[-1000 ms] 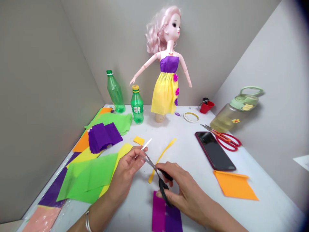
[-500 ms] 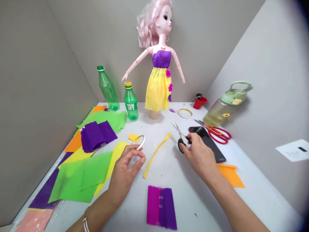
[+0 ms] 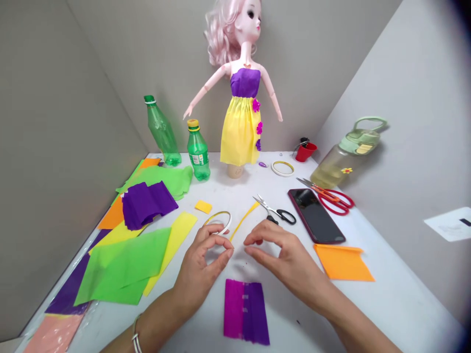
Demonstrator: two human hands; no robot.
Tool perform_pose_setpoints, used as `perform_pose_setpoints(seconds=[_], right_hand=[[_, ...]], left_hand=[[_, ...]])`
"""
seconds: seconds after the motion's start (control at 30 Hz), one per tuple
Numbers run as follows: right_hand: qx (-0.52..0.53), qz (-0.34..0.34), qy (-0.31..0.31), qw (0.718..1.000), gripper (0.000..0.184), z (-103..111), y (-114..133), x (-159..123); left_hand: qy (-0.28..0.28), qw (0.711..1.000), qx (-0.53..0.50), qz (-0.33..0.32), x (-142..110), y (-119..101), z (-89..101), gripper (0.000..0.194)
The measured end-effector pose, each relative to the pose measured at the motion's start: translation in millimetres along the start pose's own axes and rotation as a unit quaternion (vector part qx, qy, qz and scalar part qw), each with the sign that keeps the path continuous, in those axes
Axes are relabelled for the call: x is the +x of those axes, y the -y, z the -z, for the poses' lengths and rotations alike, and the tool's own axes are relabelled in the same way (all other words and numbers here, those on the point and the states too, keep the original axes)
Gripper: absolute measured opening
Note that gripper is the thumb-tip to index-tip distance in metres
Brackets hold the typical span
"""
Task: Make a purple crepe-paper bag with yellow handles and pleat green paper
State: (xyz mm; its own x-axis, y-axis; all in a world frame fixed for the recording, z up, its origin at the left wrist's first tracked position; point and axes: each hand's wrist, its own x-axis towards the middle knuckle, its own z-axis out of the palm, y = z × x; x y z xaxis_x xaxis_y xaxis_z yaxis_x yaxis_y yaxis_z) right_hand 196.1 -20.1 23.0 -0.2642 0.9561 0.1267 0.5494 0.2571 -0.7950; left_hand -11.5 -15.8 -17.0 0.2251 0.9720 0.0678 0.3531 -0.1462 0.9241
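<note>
A white tabletop (image 3: 287,314) fills the lower frame between grey walls (image 3: 62,122). At top centre stands a tall pink-haired doll (image 3: 241,44) in a purple and yellow crepe-paper dress (image 3: 240,122). To its left are a tilted green plastic bottle (image 3: 162,132) and an upright green plastic bottle (image 3: 197,153); at upper right stands a large translucent water bottle with a pale green lid (image 3: 348,154). Right of centre, a dark smartphone (image 3: 316,215) lies just beside red-handled scissors (image 3: 333,198). Green, yellow, orange and purple paper sheets (image 3: 121,264) spread along the left edge, an orange paper sheet (image 3: 342,262) lies at right, and a folded magenta and purple paper (image 3: 245,311) lies below the hands. Black-handled scissors (image 3: 283,215) rest above the right hand (image 3: 285,260), whose curved fingers (image 3: 257,239) stand open, gripping nothing. The left hand (image 3: 200,262) pinches a narrow white ring (image 3: 217,213) between thumb and fingers at centre. A thin yellow paper strip (image 3: 245,221) runs up from just beside those fingertips.
</note>
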Motion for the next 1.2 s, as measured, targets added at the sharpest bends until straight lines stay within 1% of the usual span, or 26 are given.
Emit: perform_pose_setpoints(seconds=[0.1, 0.37, 0.53, 0.6, 0.73, 0.83, 0.93, 1.03, 1.1, 1.2], right_hand=[[0.003, -0.002, 0.010, 1.000, 0.005, -8, 7, -4], [-0.027, 0.040, 0.004, 0.999, 0.008, -16, 1, -3], [-0.015, 0.039, 0.003, 0.999, 0.015, -21, 3, -3], [0.004, 0.017, 0.007, 1.000, 0.016, -21, 6, -2], [0.078, -0.071, 0.030, 0.994, 0.015, -12, 10, -5], [0.138, -0.156, 0.046, 0.977, 0.013, -8, 4, -18], [0.186, -0.240, 0.059, 0.951, 0.017, -13, -11, -39], [0.224, -0.276, 0.060, 0.933, 0.022, -25, -21, -57], [0.208, -0.286, 0.044, 0.934, 0.022, -32, -21, -62], [0.179, -0.288, 0.031, 0.940, 0.020, -36, -15, -60]], left_hand=[[0.001, 1.000, 0.019, -0.014, -1, -1, -2.0, 0.006], [0.003, 0.996, 0.040, -0.080, 0, -3, -3.9, 0.007], [0.005, 0.996, 0.045, -0.081, -1, 0, -6.1, 0.006], [0.006, 0.996, 0.043, -0.082, -2, 0, -6.2, 0.007], [-0.005, 0.993, 0.064, -0.102, 1, 3, -2.5, 0.010], [-0.019, 0.990, 0.089, -0.111, 3, 6, 0.2, 0.012], [-0.010, 0.983, 0.116, -0.142, 2, 6, -1.5, 0.011], [0.019, 0.970, 0.150, -0.191, -3, 2, -6.6, 0.010], [0.044, 0.963, 0.168, -0.204, -7, 0, -10.0, 0.010], [0.080, 0.960, 0.179, -0.200, -11, -1, -14.1, 0.012]])
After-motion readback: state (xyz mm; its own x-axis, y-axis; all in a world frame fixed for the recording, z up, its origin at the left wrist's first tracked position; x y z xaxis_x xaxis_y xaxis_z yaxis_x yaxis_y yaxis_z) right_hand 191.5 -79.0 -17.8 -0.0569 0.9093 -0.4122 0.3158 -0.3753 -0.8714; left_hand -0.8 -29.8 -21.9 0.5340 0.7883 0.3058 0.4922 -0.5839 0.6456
